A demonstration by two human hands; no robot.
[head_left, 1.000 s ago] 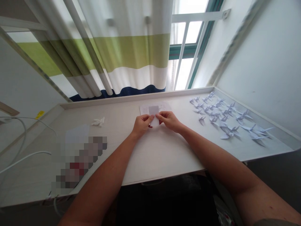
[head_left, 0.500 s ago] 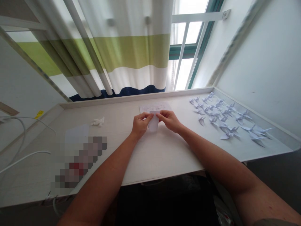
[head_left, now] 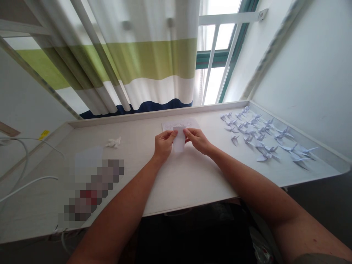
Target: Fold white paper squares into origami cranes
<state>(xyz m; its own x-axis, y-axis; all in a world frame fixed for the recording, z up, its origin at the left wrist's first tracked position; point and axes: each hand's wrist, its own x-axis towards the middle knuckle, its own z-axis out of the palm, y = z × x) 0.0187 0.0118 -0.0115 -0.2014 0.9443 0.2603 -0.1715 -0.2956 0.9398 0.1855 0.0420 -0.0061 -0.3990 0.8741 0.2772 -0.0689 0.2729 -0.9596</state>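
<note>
A small folded piece of white paper (head_left: 179, 141) is held upright above the desk, between both hands. My left hand (head_left: 164, 143) pinches its left edge with thumb and forefinger. On the opposite edge, the thumb and fingers of my right hand (head_left: 198, 140) are closed. Behind the paper lies a sheet with drawn or printed lines (head_left: 167, 125), partly hidden by the hands. Many folded paper cranes (head_left: 260, 137) stand on the right part of the desk.
The white desk (head_left: 132, 183) has a raised rim at the back and right. At left lie a crumpled white tissue (head_left: 113, 142), a pale paper sheet (head_left: 88, 159), a pixelated item (head_left: 92, 190) and white cables (head_left: 27, 187). A striped curtain (head_left: 154, 58) hangs behind.
The thumbs have slid outward to the paper's side edges, so more of its face shows. The camera view has shifted slightly; the other things on the desk stay put.
</note>
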